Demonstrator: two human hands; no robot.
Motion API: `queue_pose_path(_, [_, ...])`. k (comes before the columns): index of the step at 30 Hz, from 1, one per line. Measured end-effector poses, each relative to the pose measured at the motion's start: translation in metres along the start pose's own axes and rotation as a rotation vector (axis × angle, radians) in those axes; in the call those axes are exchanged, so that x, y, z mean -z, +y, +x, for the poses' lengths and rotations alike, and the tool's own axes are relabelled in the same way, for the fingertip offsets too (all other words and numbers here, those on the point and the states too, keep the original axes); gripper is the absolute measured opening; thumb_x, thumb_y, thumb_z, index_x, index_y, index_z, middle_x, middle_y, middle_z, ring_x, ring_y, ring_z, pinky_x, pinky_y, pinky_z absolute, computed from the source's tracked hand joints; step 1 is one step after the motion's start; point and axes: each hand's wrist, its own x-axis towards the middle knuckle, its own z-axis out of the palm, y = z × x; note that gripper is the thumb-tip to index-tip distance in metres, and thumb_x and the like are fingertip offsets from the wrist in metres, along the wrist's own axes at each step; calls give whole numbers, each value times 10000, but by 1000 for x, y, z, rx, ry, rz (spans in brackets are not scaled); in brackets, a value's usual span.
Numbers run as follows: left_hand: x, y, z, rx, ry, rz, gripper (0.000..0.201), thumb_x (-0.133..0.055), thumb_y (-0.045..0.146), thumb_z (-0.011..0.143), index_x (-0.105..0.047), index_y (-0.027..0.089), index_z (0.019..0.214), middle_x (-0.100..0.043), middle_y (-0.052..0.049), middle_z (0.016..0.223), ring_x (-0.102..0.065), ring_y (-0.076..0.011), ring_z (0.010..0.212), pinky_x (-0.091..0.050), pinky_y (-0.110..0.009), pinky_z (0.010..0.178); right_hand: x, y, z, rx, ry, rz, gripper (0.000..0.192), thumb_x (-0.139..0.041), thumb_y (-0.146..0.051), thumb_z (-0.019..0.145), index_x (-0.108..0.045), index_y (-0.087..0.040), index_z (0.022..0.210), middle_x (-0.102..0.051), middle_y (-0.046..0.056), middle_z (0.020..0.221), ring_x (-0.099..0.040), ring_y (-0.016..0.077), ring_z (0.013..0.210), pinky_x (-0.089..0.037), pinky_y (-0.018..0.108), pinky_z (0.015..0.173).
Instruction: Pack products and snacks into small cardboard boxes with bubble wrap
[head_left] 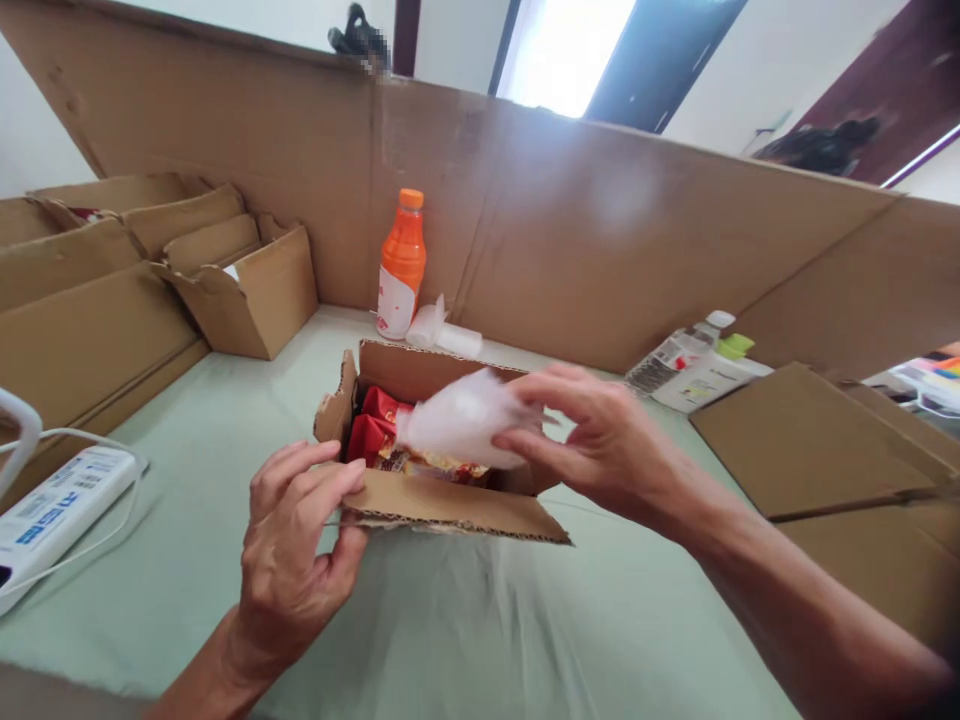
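Observation:
A small open cardboard box (420, 375) sits on the pale green cloth in front of me. Red snack packets (373, 425) lie inside it. My left hand (296, 545) pinches the box's near flap (457, 507) at its left end. My right hand (600, 440) holds a blurred white plastic-wrapped item (461, 422) just above the box opening, over the packets. What the white wrap contains cannot be made out.
An orange drink bottle (402, 262) and rolled white plastic (442, 332) stand behind the box. Empty cardboard boxes (240, 285) are stacked at left, a white power strip (52, 510) at the left edge, flat cardboard (810, 440) and white bottles (686, 365) at right. A tall cardboard wall (600, 230) rings the table.

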Motion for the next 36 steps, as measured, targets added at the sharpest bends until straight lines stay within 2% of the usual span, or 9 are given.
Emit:
queue_pose_path(3, [2,-1,-5,3,-12,-34,543,-624,-27,776,-568,178,1276,-694,-79,990,-606,-285,1163,-491,-556,1040,-11,0,20,32,-309,-26,127,-685,-360,863,-706,-245,914,-688,-1,789,-599,171,753,-404,276,682])
queue_pose_path(7, [3,-2,-4,11,-30,-86,549,-606,-19,790,-551,180,1299,-683,-78,995,-606,-277,1153,-513,-532,1009,-31,-15,38,-17,-482,-131,76,-721,-297,829,-676,-236,838,-664,-20,707,-556,147,643,-319,268,603])
queue_pose_path(12, [3,-2,-4,15,-18,-106,564,-615,-16,794,-540,177,1318,-682,-75,989,-608,-268,1133,-521,-504,989,-50,-37,57,91,-729,-229,76,-660,-169,830,-660,-210,765,-620,-16,643,-491,124,550,-244,279,548])
queue_pose_path(17, [1,-2,-2,37,-16,-134,579,-609,-36,784,-534,160,1323,-684,-74,976,-596,-270,1143,-511,-498,994,-45,-37,65,121,-766,-220,58,-646,-234,856,-684,-213,818,-645,-9,675,-495,131,571,-265,279,566])
queue_pose_path(24, [-1,1,6,37,-1,-93,610,-624,-16,804,-519,181,1372,-683,-68,996,-611,-262,1127,-512,-478,1002,-67,-40,67,115,-793,-217,112,-624,-160,864,-727,-190,835,-699,37,746,-603,161,652,-321,260,568])
queue_pose_path(27, [1,2,2,88,77,-40,700,-665,38,819,-456,230,1460,-644,-99,1200,-591,-267,1206,-503,-475,1038,-42,-31,53,99,-651,-74,160,-616,-209,883,-749,-215,972,-748,30,853,-653,168,727,-409,247,627])
queue_pose_path(30, [6,-3,-13,232,137,-50,720,-690,107,833,-435,265,1487,-580,-107,1347,-566,-269,1267,-482,-474,1084,-9,-8,4,-86,-141,69,242,-572,-338,941,-739,-243,1089,-771,32,987,-689,187,849,-495,273,725])
queue_pose_path(33, [7,-13,-36,519,-4,-138,589,-659,200,879,-486,261,1439,-591,-105,1354,-613,-254,1204,-508,-456,1056,-8,19,-69,-431,326,27,258,-575,-436,938,-748,-244,944,-769,35,862,-706,215,819,-530,332,757])
queue_pose_path(36, [-1,-13,-56,779,-136,-256,560,-623,260,902,-465,252,1439,-565,-128,1404,-646,-244,1155,-547,-443,993,-52,36,-126,-578,233,186,330,-606,-509,878,-715,-225,1006,-769,54,864,-714,228,730,-552,355,676])
